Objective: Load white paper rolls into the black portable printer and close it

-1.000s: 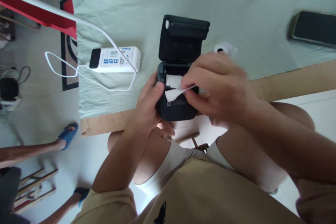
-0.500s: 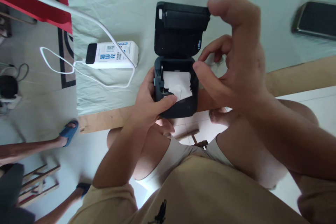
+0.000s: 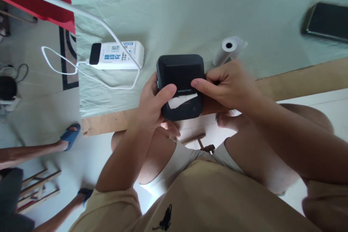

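Between my two hands is a small black label printer [image 3: 181, 70] with its lid down, held at the table's front edge. A torn strip of white paper [image 3: 181, 100] sticks out of the slot below the lid. My left hand [image 3: 155, 101] grips the printer's left side, thumb on top. My right hand [image 3: 224, 85] is closed round the right side, its thumb pressing on the lid; its other fingers are partly hidden. Just beyond my right hand, a white paper roll [image 3: 225, 50] with a dark core hole rests on the cloth, with a bit of clear wrapping by it.
A white power bank [image 3: 116, 56] with a white cable [image 3: 108, 87] lies on the pale green cloth [image 3: 174, 14] to the left. At the far right lies a dark phone-like device [image 3: 328, 21]. Another person's foot in a blue slipper [image 3: 70, 136] shows at lower left.
The printer's lid has swung down from open to closed over the paper. My right hand has come down from the raised lid onto its top, uncovering the paper roll.
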